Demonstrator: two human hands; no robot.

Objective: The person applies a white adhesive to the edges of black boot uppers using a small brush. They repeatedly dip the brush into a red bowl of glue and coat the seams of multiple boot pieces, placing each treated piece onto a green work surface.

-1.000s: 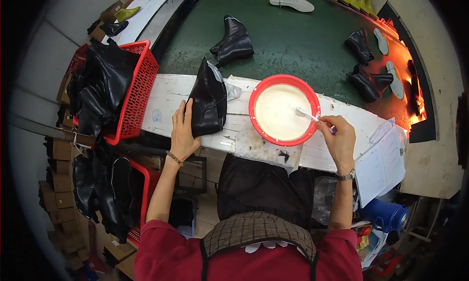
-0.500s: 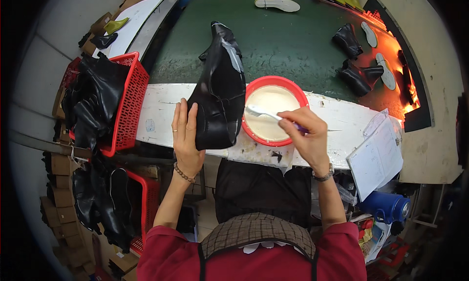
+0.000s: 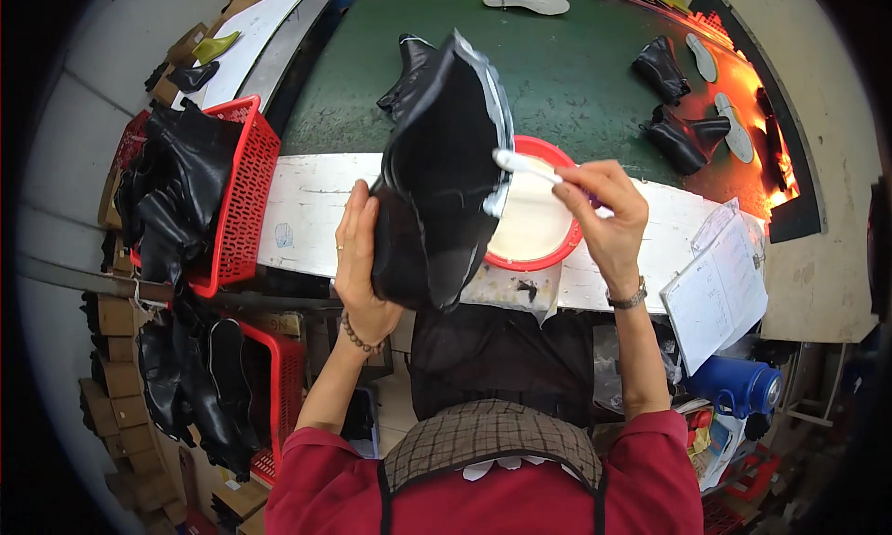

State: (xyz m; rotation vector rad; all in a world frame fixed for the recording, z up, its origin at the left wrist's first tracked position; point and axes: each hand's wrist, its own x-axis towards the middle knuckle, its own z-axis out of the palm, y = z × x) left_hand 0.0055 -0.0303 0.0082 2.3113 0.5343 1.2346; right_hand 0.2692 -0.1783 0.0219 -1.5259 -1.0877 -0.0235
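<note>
Our left hand (image 3: 358, 256) grips the black boot upper (image 3: 437, 177) raised and tilted above the table (image 3: 307, 205), exposing its bottom edge. Our right hand (image 3: 604, 210), at three o'clock, pinches a white brush (image 3: 525, 163) against that edge (the red glue bowl (image 3: 544, 228) sits just beneath).

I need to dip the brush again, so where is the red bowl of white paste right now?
In the head view, the red bowl sits on the white workbench right of centre, partly hidden behind the black boot, just below the right hand.

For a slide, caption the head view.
Left hand holds a black boot upper while right hand brushes its edge above a red bowl.
</note>
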